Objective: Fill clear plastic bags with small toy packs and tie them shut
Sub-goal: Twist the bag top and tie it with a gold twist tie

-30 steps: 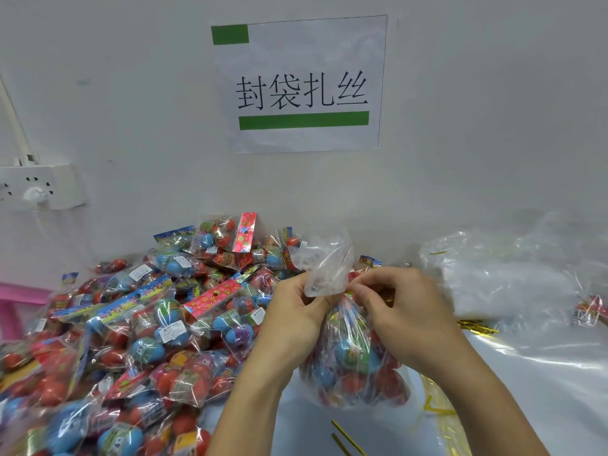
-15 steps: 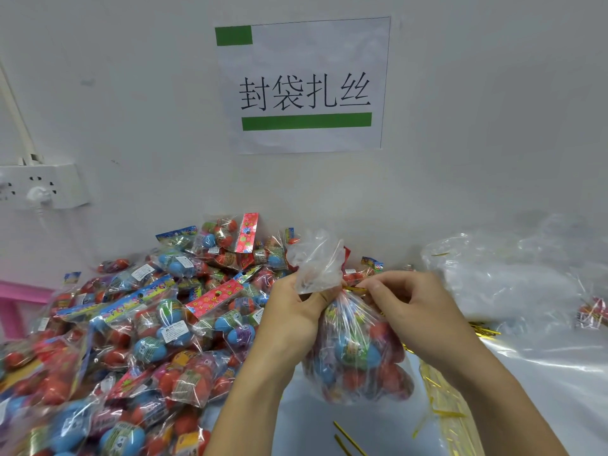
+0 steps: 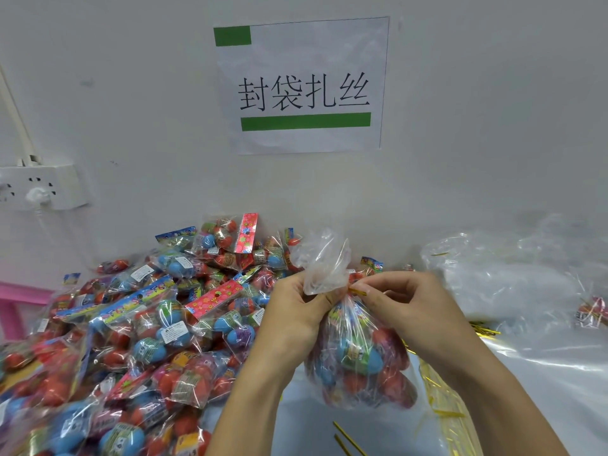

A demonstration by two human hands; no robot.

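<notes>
left hand (image 3: 297, 319) – grip clenched round the gathered neck of the filled bag (image 3: 358, 353) | right hand (image 3: 406, 304) – pinching a gold twist tie (image 3: 357, 292) at that neck | bag held just above the bench (image 3: 543, 373), beside the toy pack pile (image 3: 131, 340)

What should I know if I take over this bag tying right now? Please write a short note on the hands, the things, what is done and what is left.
Left hand: grips the gathered neck of the filled bag, held up over the table.
Right hand: pinches a gold tie at the neck.
Loose packs are heaped at the left; empty bags at the right; spare ties in front.
Done: this bag is filled and its neck bunched.
Left: finish the tie (whether it is twisted shut cannot be seen), set the bag down, fill the next.
</notes>
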